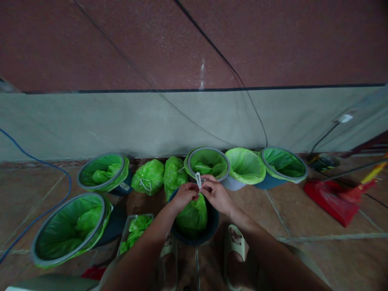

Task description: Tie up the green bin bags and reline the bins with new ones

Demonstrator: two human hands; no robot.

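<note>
A green plastic bag (192, 217) sits gathered inside a dark bucket (213, 231) between my feet. Its white drawstring (198, 180) stands up in a loop above the bag's neck. My left hand (187, 195) pinches the drawstring from the left, fingers curled. From the right, my right hand (216, 195) has its fingers closed on the same string, the two hands almost touching. The fingertips partly hide the string's lower part. Just behind, a tied green bag (173, 176) leans beside another tied bag (148, 177) with a white string.
Lined bins stand along the wall: one grey-rimmed bin (223, 178) directly behind my hands, a white bin (245, 165), others right and left. A tray (125, 228) holds crumpled green bags. A red dustpan (329, 200) lies right; a blue cable (70, 184) runs left.
</note>
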